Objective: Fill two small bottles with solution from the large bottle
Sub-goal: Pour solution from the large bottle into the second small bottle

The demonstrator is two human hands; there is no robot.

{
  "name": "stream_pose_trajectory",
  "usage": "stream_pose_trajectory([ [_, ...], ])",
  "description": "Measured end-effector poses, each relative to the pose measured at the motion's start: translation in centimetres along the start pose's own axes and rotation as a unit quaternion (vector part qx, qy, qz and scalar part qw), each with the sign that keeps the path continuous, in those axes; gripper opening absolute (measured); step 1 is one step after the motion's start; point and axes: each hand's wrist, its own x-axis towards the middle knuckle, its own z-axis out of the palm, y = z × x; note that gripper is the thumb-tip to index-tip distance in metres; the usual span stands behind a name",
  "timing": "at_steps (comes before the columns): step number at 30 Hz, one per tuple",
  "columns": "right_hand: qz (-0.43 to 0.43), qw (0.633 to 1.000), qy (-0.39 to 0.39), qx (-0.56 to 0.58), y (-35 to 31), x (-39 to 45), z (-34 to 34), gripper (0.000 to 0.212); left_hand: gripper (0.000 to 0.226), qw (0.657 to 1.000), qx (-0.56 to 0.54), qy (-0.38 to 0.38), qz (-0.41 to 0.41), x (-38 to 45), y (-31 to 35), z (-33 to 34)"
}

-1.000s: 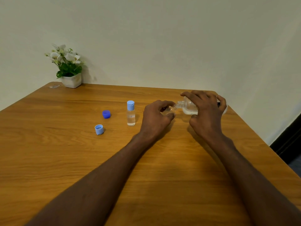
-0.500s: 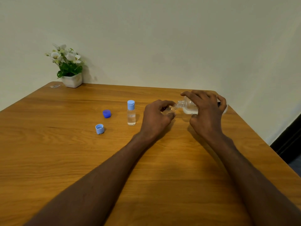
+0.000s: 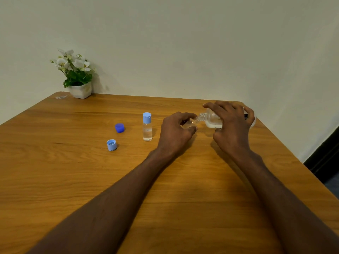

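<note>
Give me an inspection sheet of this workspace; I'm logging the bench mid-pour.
Surface: wooden table.
Job's things: large bottle tipped, neck at the small bottle; capped small bottle upright.
Clutter: dark blue cap, light blue cap, flower pot at the far corner.
Grippers: left hand holds the small bottle; right hand grips the large bottle.
Cables: nothing seen.
Surroundings: plain wall.

No readable text, label, brand or number anywhere. Small capped bottle (image 3: 147,126) unmarked; large bottle (image 3: 212,119) mostly hidden by hand, no print legible.
</note>
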Motion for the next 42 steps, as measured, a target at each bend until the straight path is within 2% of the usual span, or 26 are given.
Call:
stream_pose_trajectory([
  [42,0.0,1.0,-0.002,-0.007,-0.1,-0.18,-0.05,0.09,0.04,1.0,0.005,-0.003,-0.001,-0.26,0.12,-0.08],
])
